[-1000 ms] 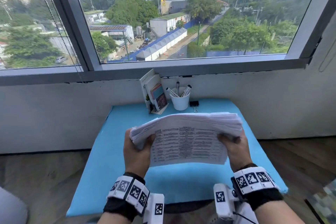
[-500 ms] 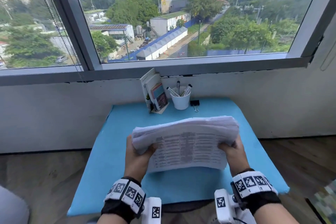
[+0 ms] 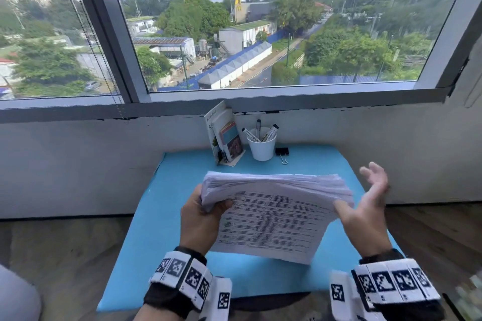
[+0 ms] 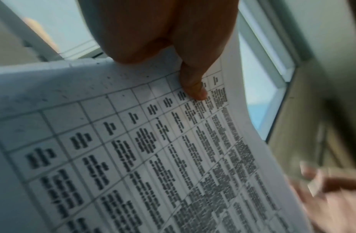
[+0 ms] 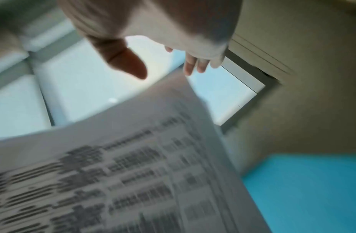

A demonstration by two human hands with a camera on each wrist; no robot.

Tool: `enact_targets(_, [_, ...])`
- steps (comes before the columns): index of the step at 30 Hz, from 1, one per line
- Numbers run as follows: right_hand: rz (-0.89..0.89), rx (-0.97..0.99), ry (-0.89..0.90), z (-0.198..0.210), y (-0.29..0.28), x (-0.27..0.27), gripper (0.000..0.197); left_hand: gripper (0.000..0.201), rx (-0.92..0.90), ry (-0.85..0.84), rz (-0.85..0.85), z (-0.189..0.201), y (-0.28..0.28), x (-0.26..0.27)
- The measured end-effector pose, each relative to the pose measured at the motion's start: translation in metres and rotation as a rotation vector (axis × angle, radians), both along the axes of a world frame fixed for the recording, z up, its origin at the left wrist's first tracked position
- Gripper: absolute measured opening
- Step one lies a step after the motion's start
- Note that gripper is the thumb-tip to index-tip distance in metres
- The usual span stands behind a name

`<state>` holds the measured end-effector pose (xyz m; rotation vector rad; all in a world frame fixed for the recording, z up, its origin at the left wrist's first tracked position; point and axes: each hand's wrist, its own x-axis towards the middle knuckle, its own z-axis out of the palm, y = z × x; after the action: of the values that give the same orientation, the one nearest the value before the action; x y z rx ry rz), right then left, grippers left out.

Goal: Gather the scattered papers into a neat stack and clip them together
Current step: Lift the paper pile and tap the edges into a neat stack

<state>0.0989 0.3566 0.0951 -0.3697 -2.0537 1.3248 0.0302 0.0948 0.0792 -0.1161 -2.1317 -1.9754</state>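
A thick stack of printed papers (image 3: 273,214) is held above the blue table (image 3: 167,190), its far edge raised and its printed tables facing me. My left hand (image 3: 202,214) grips the stack's left end, thumb (image 4: 193,85) pressed on the top sheet (image 4: 133,141). My right hand (image 3: 365,200) is off the stack at its right end, fingers spread and straight, palm turned toward the paper edge (image 5: 193,126). A black binder clip (image 3: 282,152) lies on the table at the back, beside the white cup.
A white cup (image 3: 261,147) with markers and a small stand of booklets (image 3: 225,138) sit at the table's back edge under the window (image 3: 260,34). The white wall runs behind the table. Wooden floor lies on both sides.
My right hand has let go of the stack's right end and swung out to the right with fingers spread. The stack, now held by the left hand alone, has tilted.
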Motion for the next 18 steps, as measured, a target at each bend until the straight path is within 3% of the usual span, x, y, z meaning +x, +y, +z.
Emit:
enact_targets(3, [0.214,0.598,0.037,0.044,-0.024,0.003,0.092,0.021,-0.207,0.171,-0.031,0.021,0.017,0.002])
enact_targets(5, [0.355,0.719,-0.066,0.048,-0.032,-0.007,0.075,0.029,-0.322,0.358,-0.093,0.034,0.031,0.007])
enact_targets(7, [0.377,0.622,-0.115,0.046,-0.031,-0.013,0.030,0.025,-0.425,0.535,-0.093,0.045,0.043,0.014])
enact_targets(8, [0.356,0.551,-0.091,0.040,-0.028,-0.014,0.017,0.020,-0.456,0.600,-0.051,0.047,0.045,0.016])
enact_targets(9, [0.331,0.497,-0.054,0.034,-0.024,-0.013,0.016,0.020,-0.491,0.624,0.024,0.046,0.044,0.015])
enact_targets(10, [0.304,0.454,-0.012,0.030,-0.023,-0.011,0.018,0.030,-0.518,0.592,0.119,0.044,0.040,0.015])
enact_targets(12, [0.291,0.222,0.030,0.022,-0.017,-0.008,0.014,0.072,-0.469,0.340,0.264,0.037,0.027,0.009])
enact_targets(14, [0.330,-0.130,0.052,0.016,-0.011,-0.010,0.021,0.097,-0.137,0.001,0.130,0.038,0.016,0.005])
enact_targets(15, [0.357,-0.259,0.072,0.015,-0.009,-0.013,0.028,0.096,0.089,-0.066,0.004,0.040,0.014,0.002])
enact_targets(16, [0.366,-0.327,0.090,0.012,-0.006,-0.018,0.040,0.088,0.263,-0.087,-0.106,0.041,0.015,0.000])
enact_targets(18, [0.414,-0.435,0.140,0.011,-0.006,-0.027,0.050,0.062,0.340,-0.070,-0.190,0.048,0.021,-0.001])
